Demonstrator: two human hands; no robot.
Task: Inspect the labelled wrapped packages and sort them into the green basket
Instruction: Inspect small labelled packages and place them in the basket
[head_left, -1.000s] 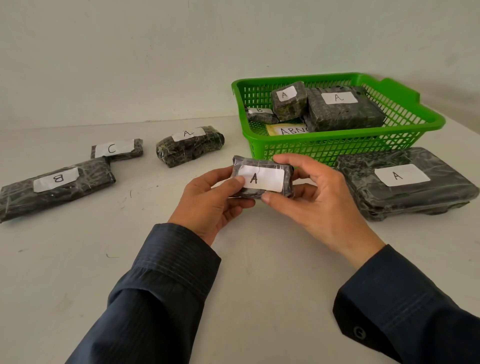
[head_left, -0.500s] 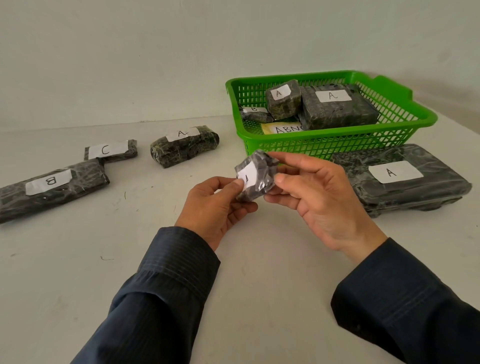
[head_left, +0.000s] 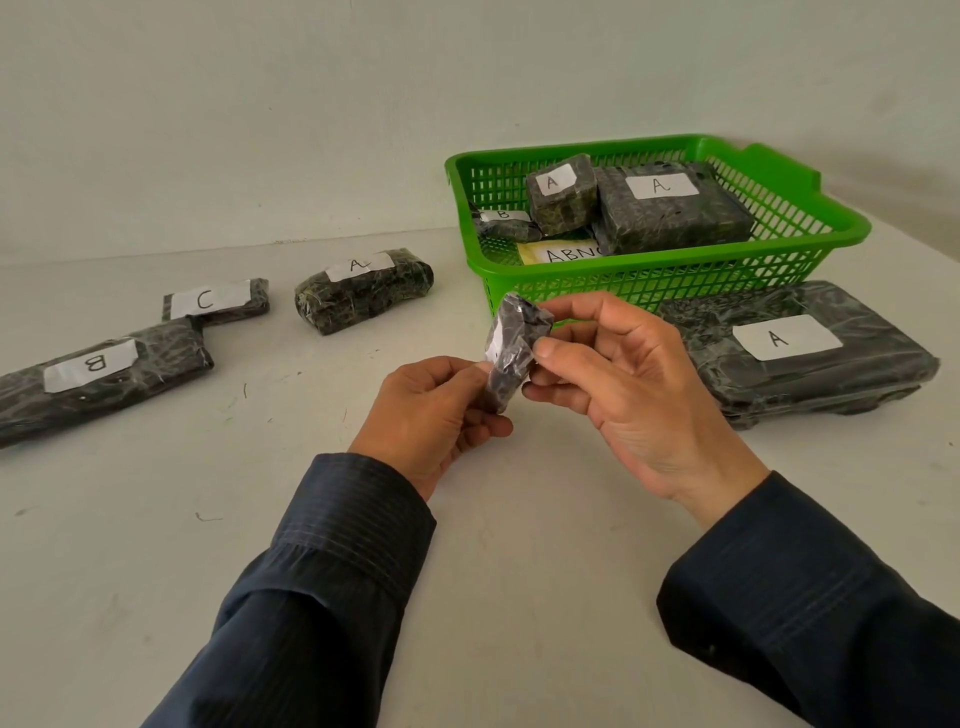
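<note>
Above the white tabletop (head_left: 156, 519), just in front of the green plastic lattice basket (head_left: 675, 283), the small package wrapped in dark plastic film (head_left: 511, 358) was held clear of the surface between both hands. Bare table lay open beneath it and toward the person. The basket's near wall stood just behind it, and a large flat dark-wrapped package labelled A (head_left: 810, 364) lay close beside the right hand (head_left: 623, 389).

The left hand (head_left: 431, 415) pinched the small package's lower end with thumb and curled fingers. The right hand pinched its upper part between thumb and forefinger, the other fingers bent behind it.

The small package's long axis ran nearly upright, a narrow edge facing the camera. Its white label showed only as a sliver on the left face, the letter unreadable.

The long dark-wrapped package labelled B (head_left: 98, 376) was cut off by the left frame edge. Inside the basket, a yellow card (head_left: 561, 253) read "ABN" before a wrapped block labelled A (head_left: 670, 210) covered the rest.
</note>
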